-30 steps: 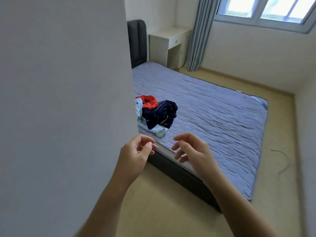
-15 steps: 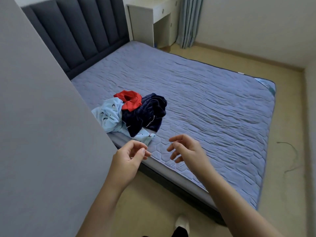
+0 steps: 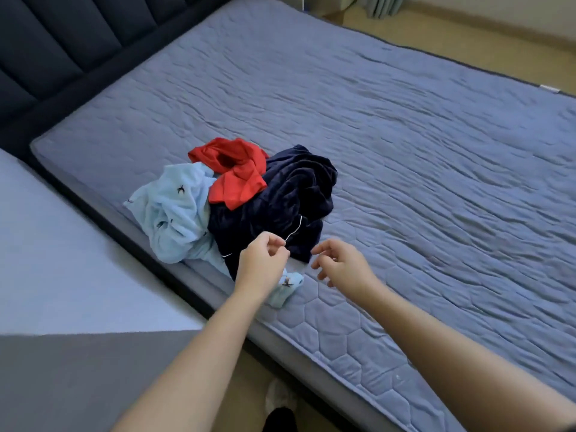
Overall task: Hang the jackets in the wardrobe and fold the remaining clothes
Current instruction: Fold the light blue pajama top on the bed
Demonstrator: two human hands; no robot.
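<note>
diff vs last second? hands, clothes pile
The view has closed in on the bed: the grey wall panel that hid much of the pile has slid off to the left. Both hands came forward over the pile's near edge; the left hand is now over the dark navy velvety garment, grip unclear, and the right hand is open and empty. The red garment, light blue fleece garment and navy one lie as before.

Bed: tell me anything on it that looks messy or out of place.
Three garments lie crumpled in one heap near the bed's near edge: a red piece on top, a navy one and a light blue one, all unfolded. The light blue one's end trails towards the mattress edge.
</note>
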